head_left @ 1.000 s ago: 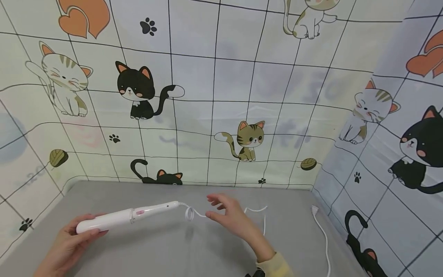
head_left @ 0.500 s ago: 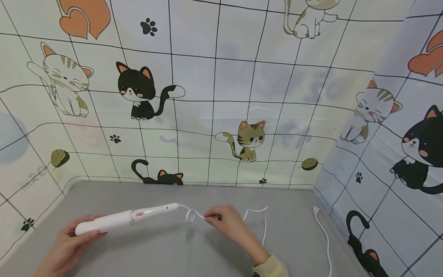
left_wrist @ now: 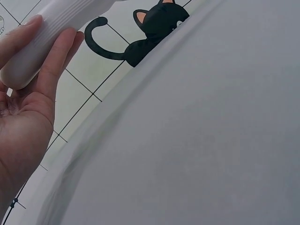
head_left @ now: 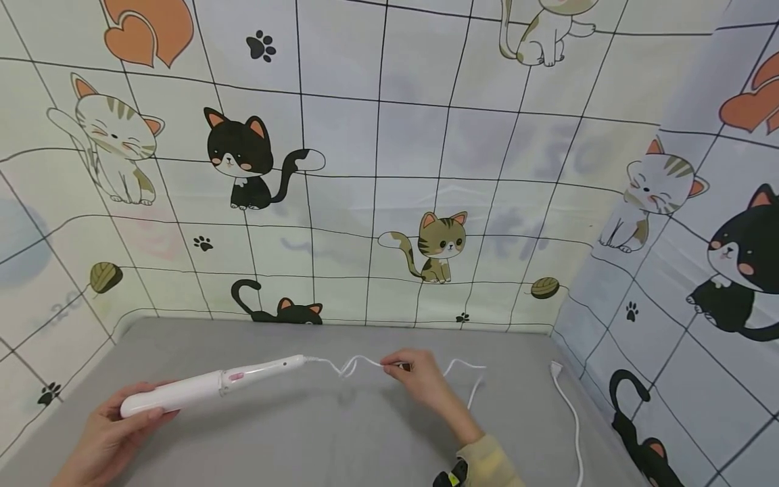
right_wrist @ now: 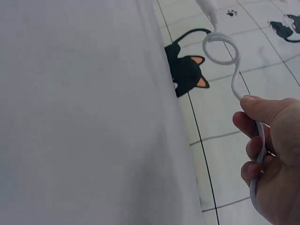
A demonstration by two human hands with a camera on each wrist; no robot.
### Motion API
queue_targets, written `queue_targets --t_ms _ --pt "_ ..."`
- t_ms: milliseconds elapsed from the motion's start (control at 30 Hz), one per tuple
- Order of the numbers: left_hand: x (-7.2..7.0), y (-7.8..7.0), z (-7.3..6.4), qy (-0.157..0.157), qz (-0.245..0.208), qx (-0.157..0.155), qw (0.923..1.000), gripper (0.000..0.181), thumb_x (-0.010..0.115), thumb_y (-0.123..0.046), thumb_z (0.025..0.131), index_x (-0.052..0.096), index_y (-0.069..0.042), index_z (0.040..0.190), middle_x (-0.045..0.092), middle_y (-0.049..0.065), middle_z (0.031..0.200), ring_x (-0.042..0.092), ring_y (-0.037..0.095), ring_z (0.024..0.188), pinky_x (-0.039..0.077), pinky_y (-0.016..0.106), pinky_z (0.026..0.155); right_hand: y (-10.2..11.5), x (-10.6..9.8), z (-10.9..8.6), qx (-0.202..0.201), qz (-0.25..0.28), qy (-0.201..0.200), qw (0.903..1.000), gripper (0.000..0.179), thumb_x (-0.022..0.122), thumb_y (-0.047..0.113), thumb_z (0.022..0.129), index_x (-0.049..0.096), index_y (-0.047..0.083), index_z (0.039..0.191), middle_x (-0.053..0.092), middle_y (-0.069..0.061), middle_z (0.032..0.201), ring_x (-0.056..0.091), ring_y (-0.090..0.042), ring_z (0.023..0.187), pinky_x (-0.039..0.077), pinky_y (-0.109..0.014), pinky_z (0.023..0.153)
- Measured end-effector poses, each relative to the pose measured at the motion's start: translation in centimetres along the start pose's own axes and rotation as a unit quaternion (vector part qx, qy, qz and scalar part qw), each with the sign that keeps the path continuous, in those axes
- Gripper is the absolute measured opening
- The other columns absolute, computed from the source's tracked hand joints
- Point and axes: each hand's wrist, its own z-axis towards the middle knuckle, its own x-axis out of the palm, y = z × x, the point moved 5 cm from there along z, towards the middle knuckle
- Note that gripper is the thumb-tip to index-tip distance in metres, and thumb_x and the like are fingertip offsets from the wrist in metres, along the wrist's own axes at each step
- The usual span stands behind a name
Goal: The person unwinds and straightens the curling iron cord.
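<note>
A long white hair styling iron point(head_left: 213, 385) with a pink switch slants up to the right above the grey table in the head view. My left hand point(head_left: 109, 429) grips its thick rounded end; the left wrist view shows thumb and fingers around that end point(left_wrist: 28, 61). From the narrow end runs a white cord point(head_left: 363, 358) with a slack bend in it. My right hand point(head_left: 422, 382) pinches this cord between thumb and forefinger, the other fingers curled along it. In the right wrist view the cord point(right_wrist: 234, 79) makes a loop before reaching the thumb.
More cord point(head_left: 467, 364) trails behind the right hand. At the table's right side lies a white plug point(head_left: 555, 369) on its lead point(head_left: 575, 419). The grey tabletop point(head_left: 292, 439) meets a cloth wall point(head_left: 341, 257) printed with cats. A black device point(head_left: 450, 475) sits at the right wrist.
My right hand has pinched the cord, having had its fingers apart a second ago, then moved right, drawing the loop out longer. The iron has shifted slightly left.
</note>
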Motion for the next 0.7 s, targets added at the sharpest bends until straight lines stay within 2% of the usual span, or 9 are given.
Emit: queue_targets --t_ms 67,233,333,400,500,700 --pt "-0.2 -0.1 -0.2 -0.004 -0.003 -0.002 1.0000 0.062 0.026 0.031 0.096 0.064 0.000 0.134 0.066 0.016 0.134 0.064 0.025 0.120 0.054 0.049 0.100 -0.8 -0.6 0.1 0.006 -0.008 -0.012 0.9999 0.010 0.075 0.007 0.093 0.080 0.007 0.101 0.077 -0.002 0.096 0.059 -0.005 0.073 0.052 -0.020 0.061" --pt "-0.6 -0.8 -0.5 0.028 -0.085 0.020 0.9958 0.065 0.016 0.031 0.096 0.059 0.005 0.136 0.061 0.022 0.139 0.061 0.031 0.125 0.048 0.052 0.106 -2.8 -2.7 0.5 0.044 -0.028 -0.071 0.9961 0.011 0.075 0.005 0.093 0.080 0.007 0.103 0.077 -0.004 0.098 0.067 -0.013 0.080 0.057 -0.023 0.065" --pt "-0.8 -1.1 -0.6 0.040 -0.083 0.022 0.9955 0.064 0.015 0.032 0.096 0.058 0.007 0.137 0.060 0.023 0.139 0.060 0.031 0.127 0.047 0.051 0.106 -3.3 -3.5 0.7 0.056 -0.030 -0.084 0.9945 0.011 0.075 0.004 0.092 0.079 0.006 0.102 0.077 -0.004 0.098 0.068 -0.016 0.082 0.056 -0.023 0.066" --pt "-0.7 -1.0 -0.5 0.045 -0.062 0.018 0.9969 0.064 0.017 0.032 0.095 0.058 0.007 0.136 0.061 0.022 0.139 0.061 0.029 0.126 0.047 0.050 0.106 -3.6 -3.5 0.9 0.046 -0.040 -0.080 0.9949 0.011 0.076 0.004 0.091 0.079 0.007 0.101 0.077 -0.004 0.098 0.067 -0.018 0.081 0.056 -0.025 0.066" --pt "-0.5 -0.8 -0.2 0.052 -0.059 0.013 0.9968 0.064 0.017 0.033 0.095 0.058 0.007 0.136 0.061 0.022 0.139 0.060 0.029 0.126 0.047 0.050 0.106 -3.7 -2.9 1.1 0.028 -0.056 -0.067 0.9958 0.010 0.076 0.002 0.090 0.079 0.007 0.098 0.077 -0.003 0.095 0.067 -0.021 0.085 0.057 -0.029 0.072" --pt "-0.7 -0.4 -0.2 0.038 -0.055 0.008 0.9977 0.064 0.019 0.032 0.095 0.060 0.005 0.135 0.063 0.020 0.137 0.062 0.028 0.124 0.050 0.050 0.104 -3.5 -1.1 0.8 -0.006 -0.058 -0.031 0.9978 0.013 0.076 -0.003 0.088 0.077 0.002 0.100 0.076 -0.007 0.096 0.069 -0.027 0.093 0.061 -0.040 0.085"
